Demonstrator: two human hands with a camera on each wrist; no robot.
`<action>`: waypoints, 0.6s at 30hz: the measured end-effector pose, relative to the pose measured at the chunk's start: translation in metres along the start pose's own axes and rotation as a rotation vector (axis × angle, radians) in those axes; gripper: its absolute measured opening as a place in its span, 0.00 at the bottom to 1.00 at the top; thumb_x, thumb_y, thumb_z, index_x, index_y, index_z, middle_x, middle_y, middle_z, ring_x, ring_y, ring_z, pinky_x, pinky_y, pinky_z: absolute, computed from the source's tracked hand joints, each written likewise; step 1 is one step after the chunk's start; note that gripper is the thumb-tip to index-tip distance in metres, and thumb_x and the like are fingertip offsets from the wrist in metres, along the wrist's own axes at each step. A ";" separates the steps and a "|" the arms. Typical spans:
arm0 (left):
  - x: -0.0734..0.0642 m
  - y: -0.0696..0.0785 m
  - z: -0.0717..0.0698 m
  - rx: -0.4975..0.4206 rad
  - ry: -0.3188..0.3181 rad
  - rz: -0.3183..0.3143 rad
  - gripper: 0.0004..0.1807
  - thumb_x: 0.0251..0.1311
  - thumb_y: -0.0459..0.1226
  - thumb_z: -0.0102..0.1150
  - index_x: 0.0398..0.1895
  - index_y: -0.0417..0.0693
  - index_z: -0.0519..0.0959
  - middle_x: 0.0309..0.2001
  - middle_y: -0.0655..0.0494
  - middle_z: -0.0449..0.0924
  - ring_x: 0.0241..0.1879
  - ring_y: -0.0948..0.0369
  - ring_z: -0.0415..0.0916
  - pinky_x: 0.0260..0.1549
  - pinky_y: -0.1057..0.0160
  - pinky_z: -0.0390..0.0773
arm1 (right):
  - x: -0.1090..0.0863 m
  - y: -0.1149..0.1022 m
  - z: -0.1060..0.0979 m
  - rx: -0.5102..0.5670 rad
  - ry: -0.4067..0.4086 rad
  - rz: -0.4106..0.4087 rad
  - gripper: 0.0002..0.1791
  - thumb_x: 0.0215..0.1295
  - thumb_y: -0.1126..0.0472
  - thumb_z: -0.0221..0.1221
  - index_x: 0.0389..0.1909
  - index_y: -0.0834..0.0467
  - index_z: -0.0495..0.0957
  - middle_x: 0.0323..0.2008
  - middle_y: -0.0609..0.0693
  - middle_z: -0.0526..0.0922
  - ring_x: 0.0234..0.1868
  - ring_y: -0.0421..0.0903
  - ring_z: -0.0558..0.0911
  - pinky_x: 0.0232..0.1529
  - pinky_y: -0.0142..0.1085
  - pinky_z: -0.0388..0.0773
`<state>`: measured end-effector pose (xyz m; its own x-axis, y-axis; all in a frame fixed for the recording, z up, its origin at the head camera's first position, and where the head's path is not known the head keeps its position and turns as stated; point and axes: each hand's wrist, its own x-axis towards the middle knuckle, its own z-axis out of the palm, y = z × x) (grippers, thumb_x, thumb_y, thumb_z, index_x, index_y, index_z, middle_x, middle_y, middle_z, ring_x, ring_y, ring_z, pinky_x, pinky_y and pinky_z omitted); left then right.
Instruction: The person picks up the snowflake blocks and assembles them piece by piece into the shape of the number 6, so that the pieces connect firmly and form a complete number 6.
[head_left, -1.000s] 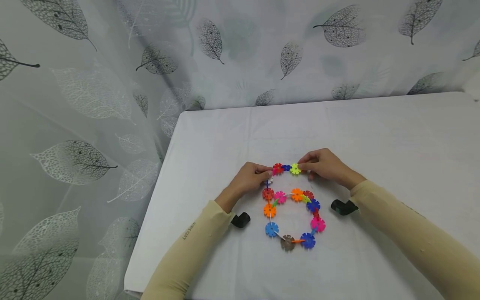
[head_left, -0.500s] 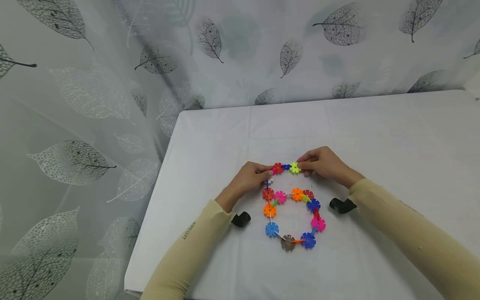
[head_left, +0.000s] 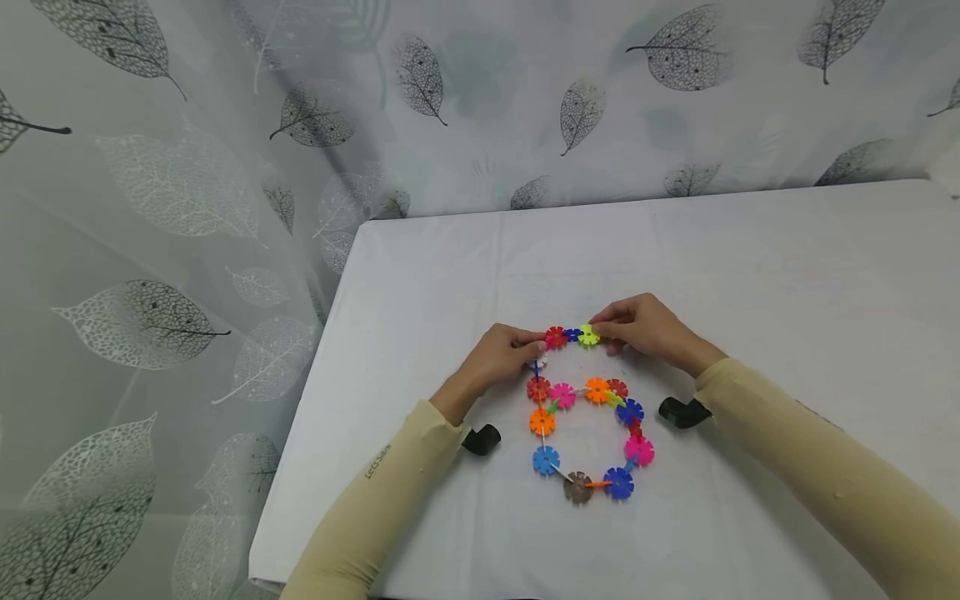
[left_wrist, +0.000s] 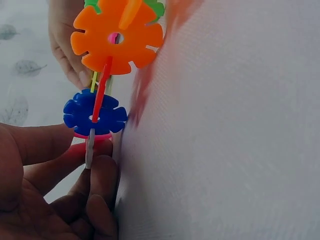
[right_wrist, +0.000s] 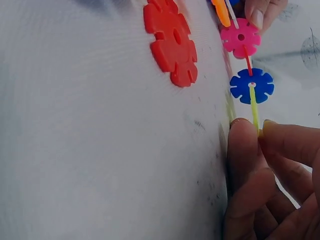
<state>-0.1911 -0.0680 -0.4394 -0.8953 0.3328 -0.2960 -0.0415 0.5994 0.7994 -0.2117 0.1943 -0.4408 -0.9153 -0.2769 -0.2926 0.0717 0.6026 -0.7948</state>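
Note:
Notched, flower-shaped plastic discs are slotted together into a chain, whose lower part forms a loop around an orange disc [head_left: 542, 422], a brown disc [head_left: 578, 487] and others. At the chain's upper left, my left hand [head_left: 498, 357] pinches it by the white disc [left_wrist: 89, 150] and the pink disc behind it. The thumb and finger of my right hand [head_left: 648, 327] pinch the yellow-green disc [head_left: 587, 335] at the top right end. Between the hands run a red disc [head_left: 556, 337] and a blue disc [right_wrist: 252, 86]. My fingers hide part of the pinched discs.
A white cloth covers the table [head_left: 787, 283]. Behind and to the left hangs a leaf-patterned curtain [head_left: 480, 100]. Dark wrist-worn devices [head_left: 482, 440] stick out near both sleeves. A red disc [right_wrist: 172, 45] of the lower loop lies near my right wrist.
My right hand has shifted slightly left with the yellow-green disc. The lower loop has slid a little to the right. My left hand keeps its place and hold.

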 end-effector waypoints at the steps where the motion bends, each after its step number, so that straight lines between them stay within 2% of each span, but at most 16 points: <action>1: 0.000 0.000 0.000 -0.001 0.003 0.001 0.17 0.71 0.42 0.59 0.59 0.50 0.83 0.26 0.56 0.75 0.25 0.63 0.65 0.25 0.67 0.63 | -0.001 0.000 0.000 -0.006 0.000 -0.003 0.16 0.72 0.53 0.62 0.53 0.60 0.84 0.36 0.53 0.86 0.31 0.49 0.82 0.32 0.35 0.77; 7: -0.002 -0.002 0.000 -0.013 0.007 0.008 0.17 0.71 0.43 0.60 0.59 0.50 0.84 0.30 0.56 0.79 0.27 0.63 0.67 0.25 0.67 0.65 | -0.006 0.005 -0.005 -0.046 0.024 -0.007 0.19 0.74 0.51 0.60 0.57 0.58 0.82 0.42 0.54 0.86 0.31 0.48 0.83 0.35 0.37 0.78; 12: -0.002 -0.003 -0.001 -0.018 -0.001 0.007 0.17 0.71 0.44 0.59 0.58 0.49 0.84 0.32 0.57 0.81 0.28 0.62 0.70 0.26 0.67 0.68 | -0.013 0.012 -0.010 -0.122 0.057 -0.008 0.18 0.72 0.51 0.61 0.55 0.58 0.83 0.39 0.53 0.85 0.30 0.48 0.81 0.37 0.38 0.78; 18: -0.002 -0.004 -0.001 -0.019 -0.003 0.011 0.17 0.72 0.44 0.58 0.59 0.50 0.84 0.32 0.56 0.80 0.29 0.62 0.69 0.27 0.67 0.67 | -0.024 0.019 -0.011 -0.174 0.049 -0.114 0.14 0.69 0.54 0.66 0.49 0.57 0.86 0.39 0.49 0.86 0.32 0.48 0.80 0.34 0.36 0.79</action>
<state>-0.1897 -0.0719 -0.4419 -0.8944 0.3419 -0.2884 -0.0395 0.5818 0.8124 -0.1926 0.2204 -0.4434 -0.9320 -0.3167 -0.1762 -0.0992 0.6905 -0.7165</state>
